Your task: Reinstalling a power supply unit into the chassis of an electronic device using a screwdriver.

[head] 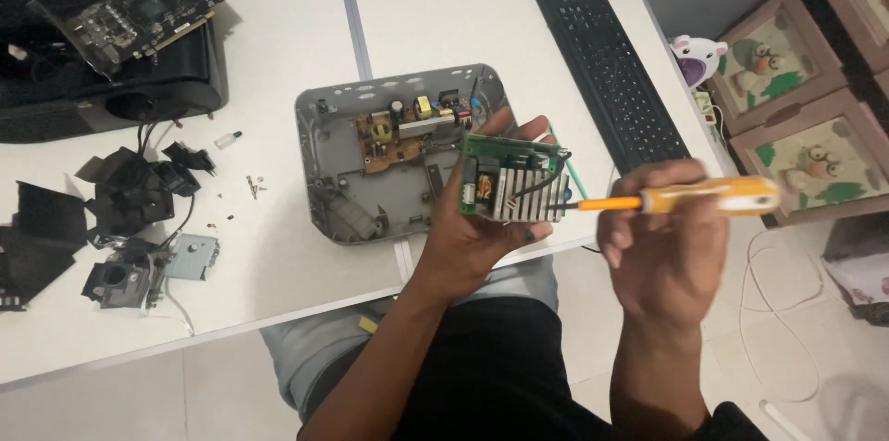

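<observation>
My left hand point(472, 228) is gripping a small green circuit board point(512, 183) with a ribbed metal heat sink, fingers wrapped round its edges, board face tilted up toward me so I am seeing the components. I am holding it just above the near edge of the white table point(278, 246), in front of the open grey casing point(324, 163).

My right hand point(662, 237) is closed around the yellow handle of a screwdriver point(685, 198), lying roughly level, its orange shaft pointing left. The tip is reaching the right edge of the board; whether it is seated in a screw I cannot tell, since that spot is small and slightly blurred. The hands are apart, joined only through tool and board.

The grey casing is lying open side up on the table, a brown circuit board point(398, 131) sitting inside its far half.

Left of it, black plastic parts point(120, 209) and a small metal bracket point(193, 256) are lying spread out, with a few loose screws point(252, 186) between them and the casing. A graphics card point(139, 10) is resting on a black device at the far left corner. A black keyboard point(607, 61) is lying pushed to the right side, away from the casing.
</observation>
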